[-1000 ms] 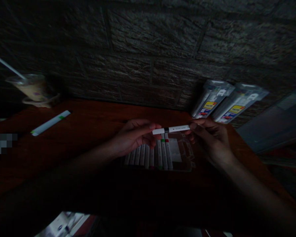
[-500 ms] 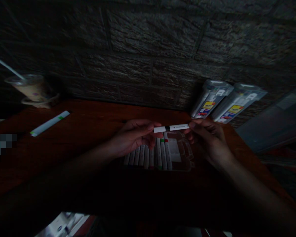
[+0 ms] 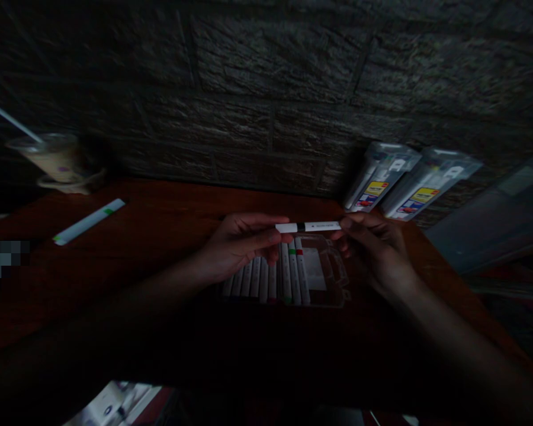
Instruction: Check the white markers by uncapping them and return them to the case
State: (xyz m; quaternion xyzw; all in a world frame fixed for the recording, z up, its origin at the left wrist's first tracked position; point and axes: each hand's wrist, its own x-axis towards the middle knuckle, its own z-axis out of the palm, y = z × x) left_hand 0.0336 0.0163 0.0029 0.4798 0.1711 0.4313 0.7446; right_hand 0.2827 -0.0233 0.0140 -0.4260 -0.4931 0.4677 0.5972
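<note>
A white marker (image 3: 308,227) with a black band is held nearly level in the air above the tabletop (image 3: 173,207), between two hands. The right grip (image 3: 379,242) pinches its three o'clock end between thumb and fingertips. The left grip (image 3: 242,245) is at its nine o'clock end, thumb below and forefinger above; it is too dim to tell whether they press on the marker.

Below the marker, between six and seven o'clock, a clear case (image 3: 337,278) lies on the tabletop, with a row of white pens (image 3: 263,281) side by side in it. A green band and a red band show on two pens toward the row's three o'clock side, and a pale card (image 3: 316,269) lies next to them. The left grip hides the upper ends of several pens.

At nine o'clock, well apart from the marker, a white stick (image 3: 89,222) with a green band lies slanted on the tabletop. Past it, toward ten o'clock, a cup (image 3: 55,158) with a straw (image 3: 13,120) sits in a holder (image 3: 71,186). At two o'clock, near the right grip, two boxes (image 3: 388,165) with yellow and blue labels (image 3: 375,189) stand side by side. A rough wall (image 3: 249,118) rises at twelve o'clock
</note>
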